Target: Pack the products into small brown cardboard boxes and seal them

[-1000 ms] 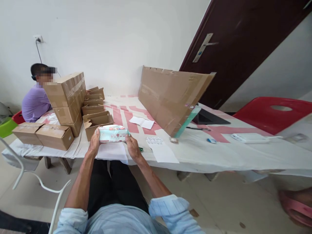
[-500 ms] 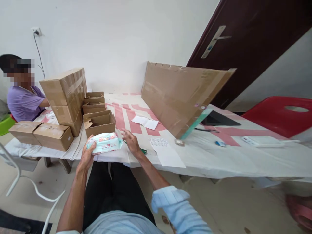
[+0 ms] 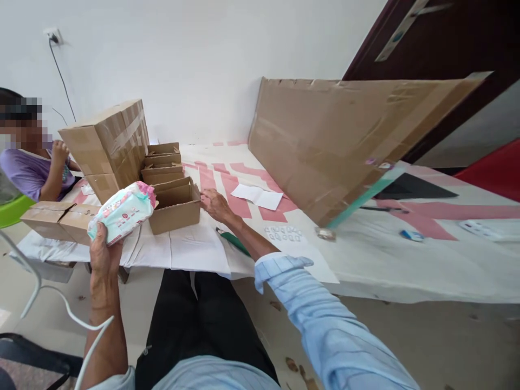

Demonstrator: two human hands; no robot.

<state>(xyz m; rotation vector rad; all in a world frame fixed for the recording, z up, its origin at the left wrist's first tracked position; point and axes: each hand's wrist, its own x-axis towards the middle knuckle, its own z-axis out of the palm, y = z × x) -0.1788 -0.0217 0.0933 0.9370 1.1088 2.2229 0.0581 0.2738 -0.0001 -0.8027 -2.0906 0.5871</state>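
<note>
A soft pale green packet with a pink end [image 3: 125,212] is in my left hand [image 3: 103,244], tilted up to the right, thumb on its front. My right hand [image 3: 216,206] is at the right edge of the nearest open cardboard box [image 3: 176,215], fingers apart, holding nothing; whether the fingertips touch the box I cannot tell. More open boxes [image 3: 163,172] stand behind that one. Under my right forearm lies a green object [image 3: 235,242], partly covered.
Taped cartons [image 3: 108,143] are stacked at the left, with lower cartons [image 3: 49,216] in front. A person in purple [image 3: 30,170] sits beyond. Papers [image 3: 257,196], a large cardboard sheet [image 3: 325,141] and a black flat item [image 3: 418,186] are on the table [image 3: 365,265].
My left hand has moved left with the packet and tilted it. My right hand has come up to the nearest open box. The person at the left has raised a hand toward the face.
</note>
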